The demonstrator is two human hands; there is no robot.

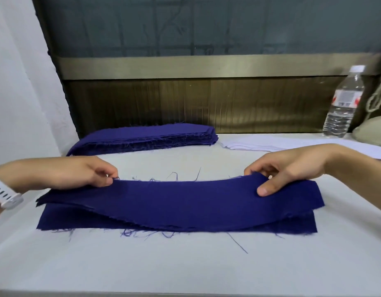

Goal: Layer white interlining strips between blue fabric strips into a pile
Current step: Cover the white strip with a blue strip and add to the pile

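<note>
A blue fabric strip hangs slightly above the working pile in the middle of the white table. My left hand pinches the strip's far left edge. My right hand pinches its far right edge, thumb on top. The strip sags in the middle and lies askew over the pile's blue top layer. A thick stack of blue strips sits at the back left. A flat stack of white interlining strips lies at the back right.
A clear water bottle stands at the back right, next to a pale rounded object. A dark panelled wall runs behind the table. Loose blue threads trail from the pile onto the table.
</note>
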